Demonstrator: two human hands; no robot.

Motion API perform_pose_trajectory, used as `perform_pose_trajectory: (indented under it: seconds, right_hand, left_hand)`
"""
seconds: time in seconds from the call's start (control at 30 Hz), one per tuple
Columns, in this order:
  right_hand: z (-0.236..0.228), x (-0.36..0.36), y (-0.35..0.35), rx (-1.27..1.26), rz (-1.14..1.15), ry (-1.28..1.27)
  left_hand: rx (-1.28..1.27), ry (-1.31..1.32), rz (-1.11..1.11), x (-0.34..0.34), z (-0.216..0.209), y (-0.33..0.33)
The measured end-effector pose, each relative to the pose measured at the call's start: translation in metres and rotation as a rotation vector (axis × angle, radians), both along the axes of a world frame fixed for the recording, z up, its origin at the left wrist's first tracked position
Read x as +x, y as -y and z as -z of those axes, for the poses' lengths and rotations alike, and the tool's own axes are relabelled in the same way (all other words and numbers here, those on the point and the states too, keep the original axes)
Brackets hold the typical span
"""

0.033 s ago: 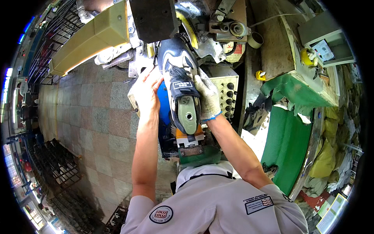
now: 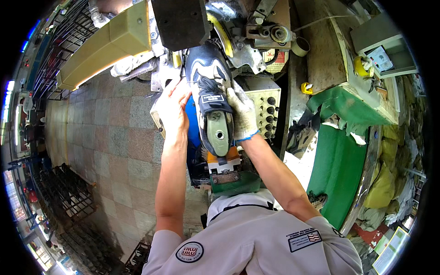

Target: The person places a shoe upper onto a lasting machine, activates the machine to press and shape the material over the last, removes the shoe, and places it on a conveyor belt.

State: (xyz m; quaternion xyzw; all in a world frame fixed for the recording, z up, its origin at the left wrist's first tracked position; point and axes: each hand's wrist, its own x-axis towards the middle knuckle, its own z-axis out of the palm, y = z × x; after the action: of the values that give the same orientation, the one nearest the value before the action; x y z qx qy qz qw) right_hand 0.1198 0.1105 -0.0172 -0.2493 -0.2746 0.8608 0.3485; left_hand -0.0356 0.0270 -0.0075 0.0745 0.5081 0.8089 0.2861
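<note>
A dark shoe upper (image 2: 195, 68) with pale trim sits on a green shoe last (image 2: 219, 130), its toe pointing away under the black machine head (image 2: 179, 23). Its black laces and tongue lie loose over the middle, and the last's bare heel end with a hole faces me. My right hand (image 2: 242, 110), in a whitish knit glove with a blue cuff, grips the shoe's right side, most fingertips hidden. On the other side my bare left hand (image 2: 175, 105) has its fingers stretched along the shoe's edge, close to the machine's metal parts.
A control panel with black knobs (image 2: 270, 110) stands just right of my gloved hand. A yellowish machine arm (image 2: 107, 48) reaches out at left. Other shoes (image 2: 300, 135) lie on the right beside a green surface (image 2: 341, 169). Dark racks (image 2: 68, 192) stand on the tiled floor at left.
The shoe's heel end has swung slightly left, and its tongue has tilted. My right hand has shifted a little left with it. My left hand stays almost in place.
</note>
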Motion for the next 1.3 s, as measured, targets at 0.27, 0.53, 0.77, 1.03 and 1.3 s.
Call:
perform_pose_trajectory:
  seconds: [0.27, 0.53, 0.77, 1.03, 1.3]
  right_hand:
    - [0.025, -0.01, 0.004, -0.025, 0.05, 0.145]
    - [0.038, -0.012, 0.001, 0.013, 0.033, 0.192]
    - [0.045, -0.018, 0.004, 0.015, 0.084, 0.215]
    - [0.055, -0.021, 0.006, 0.103, 0.122, 0.21]
    - [0.02, -0.021, 0.011, 0.122, 0.115, 0.231]
  left_hand:
    - [-0.237, 0.184, 0.114, 0.048, 0.031, 0.02]
    - [-0.205, 0.098, 0.175, 0.053, 0.055, 0.015]
    - [-0.227, -0.163, 0.258, 0.047, 0.063, 0.018]
    - [-0.211, -0.363, 0.215, 0.041, 0.07, 0.02]
    - [-0.242, -0.498, 0.164, 0.042, 0.061, 0.02]
